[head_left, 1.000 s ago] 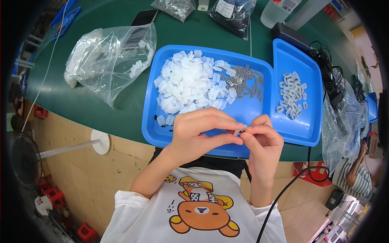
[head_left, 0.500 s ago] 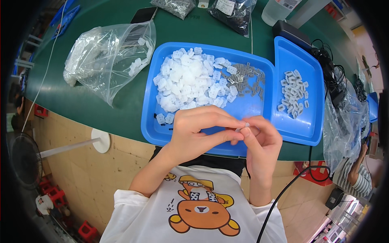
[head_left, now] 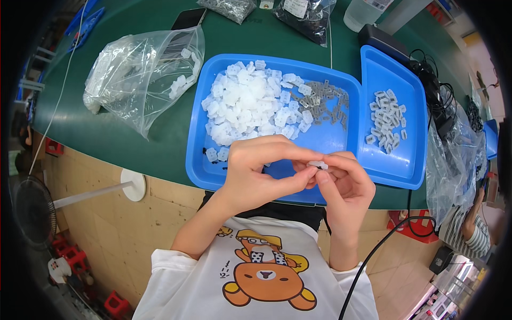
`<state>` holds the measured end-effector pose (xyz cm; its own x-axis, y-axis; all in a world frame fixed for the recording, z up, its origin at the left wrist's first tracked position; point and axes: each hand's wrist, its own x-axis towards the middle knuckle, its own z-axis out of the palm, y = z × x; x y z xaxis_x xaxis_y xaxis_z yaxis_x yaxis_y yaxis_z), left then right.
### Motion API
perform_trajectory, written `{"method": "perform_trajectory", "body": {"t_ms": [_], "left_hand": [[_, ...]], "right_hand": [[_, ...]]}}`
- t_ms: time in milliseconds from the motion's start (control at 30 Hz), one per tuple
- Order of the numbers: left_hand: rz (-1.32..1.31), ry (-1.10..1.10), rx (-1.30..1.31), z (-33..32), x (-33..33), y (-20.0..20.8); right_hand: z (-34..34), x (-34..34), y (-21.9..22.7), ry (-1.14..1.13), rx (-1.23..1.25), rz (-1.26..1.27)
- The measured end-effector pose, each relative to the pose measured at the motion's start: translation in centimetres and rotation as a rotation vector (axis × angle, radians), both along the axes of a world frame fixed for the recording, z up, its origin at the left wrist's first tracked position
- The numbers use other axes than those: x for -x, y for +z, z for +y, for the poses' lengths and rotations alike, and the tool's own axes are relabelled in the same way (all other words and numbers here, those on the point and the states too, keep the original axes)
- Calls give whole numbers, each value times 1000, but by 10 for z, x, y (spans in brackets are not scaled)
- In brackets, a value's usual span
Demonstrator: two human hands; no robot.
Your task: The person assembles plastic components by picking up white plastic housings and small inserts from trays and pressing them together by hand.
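Between the fingertips of both hands is a small translucent white plastic piece (head_left: 319, 165) with a dark spot on its near side. My left hand (head_left: 261, 165) pinches its left end with thumb and forefinger. On its other end, the thumb and fingers of my right hand (head_left: 346, 181) are closed. Both hands hover over the front edge of a large blue tray (head_left: 194, 144). Inside that tray lie a heap of white translucent plastic pieces (head_left: 245, 101) and, to their right, a patch of small grey parts (head_left: 333, 104).
A smaller blue tray (head_left: 397, 173) to the right holds grey-and-white pieces (head_left: 386, 120). At the left lies a clear plastic bag (head_left: 144, 80) beside a phone (head_left: 189, 19). A black bag (head_left: 309, 18) and a clear container (head_left: 365, 13) stand behind. One black cable (head_left: 368, 258) hangs at the right.
The white piece has turned between my fingertips, so more of it and a dark spot show. My right hand has shifted slightly right and down.
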<state>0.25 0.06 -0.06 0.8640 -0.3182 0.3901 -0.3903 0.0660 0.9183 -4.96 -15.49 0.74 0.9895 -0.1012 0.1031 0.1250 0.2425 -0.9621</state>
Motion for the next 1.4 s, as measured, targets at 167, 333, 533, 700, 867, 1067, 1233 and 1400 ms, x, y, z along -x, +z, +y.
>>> {"method": "perform_trajectory", "body": {"t_ms": [167,333,533,700,867,1067,1233,1400], "left_hand": [[-18,32,-2,-1,0,-4],[-32,64,-62,-2,0,-3],[85,62,-27,-4,1,-3],[114,122,-35,-8,4,-6],[109,135,35,-8,0,-7],[148,61,74,-4,-2,-6],[232,60,135,-3,-1,-7],[232,63,118,-3,0,-7]], "right_hand": [[4,0,-2,-66,103,-69],[10,-3,-13,-141,160,-89],[19,-6,-16,-255,256,-153],[22,-6,-16,-292,300,-156],[24,-6,-9,-250,189,-88],[27,-6,-7,-191,53,-7],[30,-8,-7,-164,69,1],[27,-10,-9,-162,76,-14]]}}
